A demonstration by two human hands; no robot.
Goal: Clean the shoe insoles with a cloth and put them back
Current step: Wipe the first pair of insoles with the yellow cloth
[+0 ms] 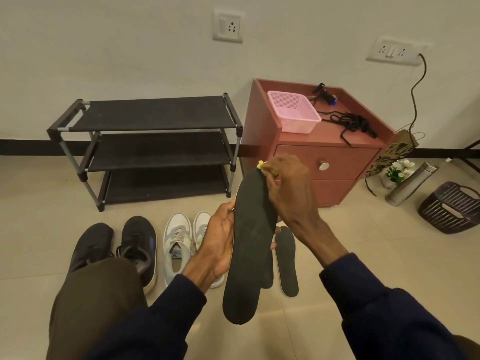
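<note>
My left grip [218,237] was curled round the left edge of a black insole [249,255], holding it above the floor [337,229] with its toe end pointing away from me. My right grip [288,185] pinched a yellow cloth [260,165] against the insole's far tip. A second insole [287,261] lay flat on the floor just to the right. White shoes [179,245] and black shoes [137,242] stood side by side to the left.
</note>
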